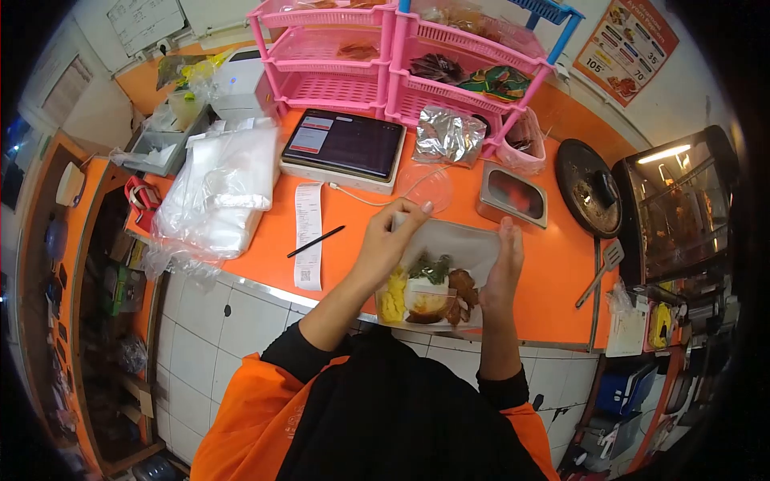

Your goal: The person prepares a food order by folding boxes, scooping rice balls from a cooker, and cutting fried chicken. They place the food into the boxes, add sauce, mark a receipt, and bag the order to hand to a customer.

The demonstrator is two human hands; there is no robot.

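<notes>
The left hand (pixel 391 242) is half curled, its thumb and fingers drawn close together at the rear left rim of a white, paper-lined rectangular food box (pixel 491 247); whether it pinches the rim cannot be told. The right hand (pixel 504 260) has its fingers fairly straight and rests along the box's right side; how firmly it holds cannot be told.

The box sits between the hands, directly before the person, its near side at the metal-trimmed front edge of a glossy orange table (pixel 553 280). Bare tabletop lies to the right, as far as a slotted metal spatula (pixel 601 272) near the table's right edge. To the left, a strip of orange separates the box from a long white paper receipt (pixel 309 272), with a slim black pen (pixel 317 240) lying aslant across it.

Inside the box are crumbly yellow pieces (pixel 392 297), leafy dark greens (pixel 433 268), a smooth pale mound (pixel 427 295) and rough brown pieces (pixel 462 293). Behind stands a rounded rectangular steel container (pixel 513 195), near a crinkled silver foil packet (pixel 449 136).
</notes>
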